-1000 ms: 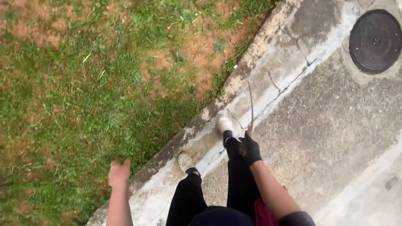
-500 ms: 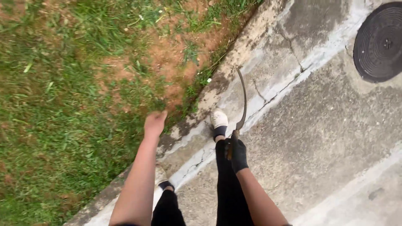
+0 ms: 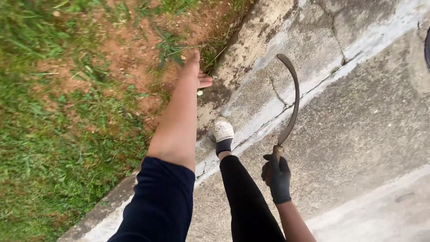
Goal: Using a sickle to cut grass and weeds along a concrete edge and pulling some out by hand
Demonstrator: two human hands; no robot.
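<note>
My right hand [image 3: 276, 175], in a black glove, grips the wooden handle of a sickle [image 3: 291, 105]. Its curved dark blade arcs up and to the left over the concrete. My bare left hand [image 3: 195, 71] reaches forward with fingers spread, holding nothing, over the border between the red soil and the concrete curb [image 3: 251, 49]. Below it, my white shoe [image 3: 222, 130] stands on the curb, with my black trouser leg beneath.
Grass [image 3: 49, 148] with bare red-brown soil patches [image 3: 134, 58] fills the left side. A cracked concrete curb runs diagonally, with rough pavement [image 3: 358, 130] to the right. The edge of a round black manhole cover [image 3: 427, 47] shows at the far right.
My left arm has swung forward and up toward the soil edge, fingers opening. The sickle blade has turned so its curve shows fully. The view moved forward, pushing the manhole cover nearly out of frame.
</note>
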